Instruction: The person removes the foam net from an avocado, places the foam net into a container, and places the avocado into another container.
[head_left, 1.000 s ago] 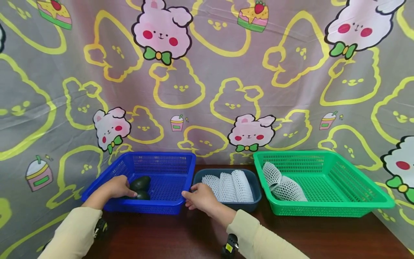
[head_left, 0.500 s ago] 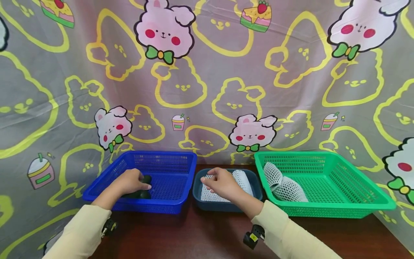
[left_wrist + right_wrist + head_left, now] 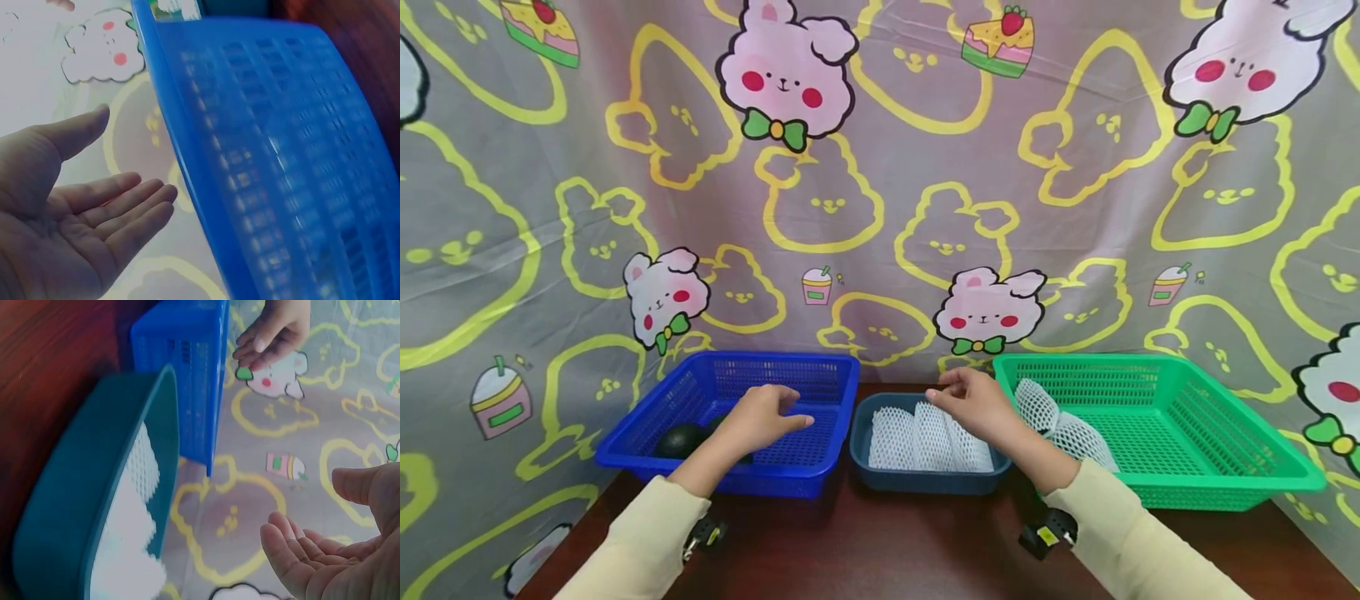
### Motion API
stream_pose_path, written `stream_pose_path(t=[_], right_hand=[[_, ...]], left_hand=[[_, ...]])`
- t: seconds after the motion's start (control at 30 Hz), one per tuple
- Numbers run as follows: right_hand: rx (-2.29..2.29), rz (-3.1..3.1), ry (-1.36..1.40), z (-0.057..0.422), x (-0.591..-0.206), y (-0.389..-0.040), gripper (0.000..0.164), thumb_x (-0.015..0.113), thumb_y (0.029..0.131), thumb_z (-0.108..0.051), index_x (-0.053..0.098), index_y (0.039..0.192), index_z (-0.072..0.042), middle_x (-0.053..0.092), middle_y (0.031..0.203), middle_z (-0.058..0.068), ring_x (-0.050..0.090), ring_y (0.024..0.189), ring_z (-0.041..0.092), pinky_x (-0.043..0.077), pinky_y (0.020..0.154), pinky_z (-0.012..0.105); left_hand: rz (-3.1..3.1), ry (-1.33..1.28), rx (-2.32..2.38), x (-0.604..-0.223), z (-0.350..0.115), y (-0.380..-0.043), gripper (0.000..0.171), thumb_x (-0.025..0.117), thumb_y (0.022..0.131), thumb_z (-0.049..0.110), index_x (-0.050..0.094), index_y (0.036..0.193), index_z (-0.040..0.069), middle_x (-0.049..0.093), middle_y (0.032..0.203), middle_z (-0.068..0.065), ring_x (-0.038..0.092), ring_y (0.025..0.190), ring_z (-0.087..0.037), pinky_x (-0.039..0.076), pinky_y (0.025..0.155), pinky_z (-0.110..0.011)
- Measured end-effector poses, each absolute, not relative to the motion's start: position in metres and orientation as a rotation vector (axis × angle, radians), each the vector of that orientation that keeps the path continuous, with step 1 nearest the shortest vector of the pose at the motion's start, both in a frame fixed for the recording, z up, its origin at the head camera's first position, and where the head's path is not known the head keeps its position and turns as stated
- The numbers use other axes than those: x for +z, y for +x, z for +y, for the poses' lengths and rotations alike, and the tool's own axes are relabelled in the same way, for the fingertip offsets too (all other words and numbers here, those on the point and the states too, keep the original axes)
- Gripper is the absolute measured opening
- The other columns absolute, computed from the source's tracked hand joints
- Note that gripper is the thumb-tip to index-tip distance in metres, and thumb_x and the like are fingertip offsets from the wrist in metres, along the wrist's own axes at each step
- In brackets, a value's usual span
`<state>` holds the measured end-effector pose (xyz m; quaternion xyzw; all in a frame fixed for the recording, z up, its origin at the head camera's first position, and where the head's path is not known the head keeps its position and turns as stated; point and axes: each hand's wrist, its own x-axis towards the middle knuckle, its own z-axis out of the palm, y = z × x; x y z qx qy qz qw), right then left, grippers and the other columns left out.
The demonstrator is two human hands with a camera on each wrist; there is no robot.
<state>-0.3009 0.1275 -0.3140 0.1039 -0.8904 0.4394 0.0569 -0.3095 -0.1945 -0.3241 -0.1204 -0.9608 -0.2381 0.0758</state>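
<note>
My left hand (image 3: 758, 422) hovers over the blue basket (image 3: 820, 471), thumb and fingers spread with nothing between them. Dark green, smooth, avocado-like fruits (image 3: 681, 440) lie in that basket, partly covered by the hand and forearm. In the left wrist view the palm and relaxed fingers of this hand show beside the basket wall. My right hand (image 3: 977, 406) is held above the right end of the dark blue-grey tub (image 3: 925, 482), also holding nothing. White foam net sleeves (image 3: 891, 437) lie side by side in the tub, and the right hand overlaps the rightmost one.
At right stands a green basket (image 3: 1217, 493); white foam nets (image 3: 1084, 438) with something dark inside lie at its left. All three containers stand in a row on a dark red-brown table (image 3: 880, 550), against a patterned cloth (image 3: 880, 167).
My left hand has come off the fruits, up and to the right. The right hand has left the blue basket's right rim and moved right across the tub.
</note>
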Motion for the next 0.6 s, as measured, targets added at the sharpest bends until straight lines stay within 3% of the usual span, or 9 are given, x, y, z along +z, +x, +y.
stream_pose_path(t=[0.3, 0.6], right_hand=[[1.17, -2.736, 0.228, 0.171, -0.311, -0.297, 0.047, 0.067, 0.093, -0.031, 0.056, 0.121, 0.005, 0.065, 0.105, 0.017, 0.061, 0.098, 0.032, 0.053, 0.078, 0.044], [1.079, -2.751, 0.184, 0.218, -0.308, -0.298, 0.059, 0.063, 0.094, -0.037, 0.05, 0.128, 0.009, 0.061, 0.115, 0.026, 0.056, 0.107, 0.041, 0.05, 0.082, 0.052]], left_hand=[[-2.709, -0.441, -0.865, -0.329, -0.151, -0.308, 0.047, 0.078, 0.084, 0.027, 0.065, 0.118, -0.003, 0.067, 0.113, -0.015, 0.065, 0.102, -0.029, 0.052, 0.086, -0.045], [-2.598, -0.599, -1.019, -0.338, -0.103, -0.31, 0.044, 0.075, 0.086, 0.028, 0.065, 0.119, -0.001, 0.067, 0.114, -0.014, 0.066, 0.102, -0.027, 0.053, 0.084, -0.042]])
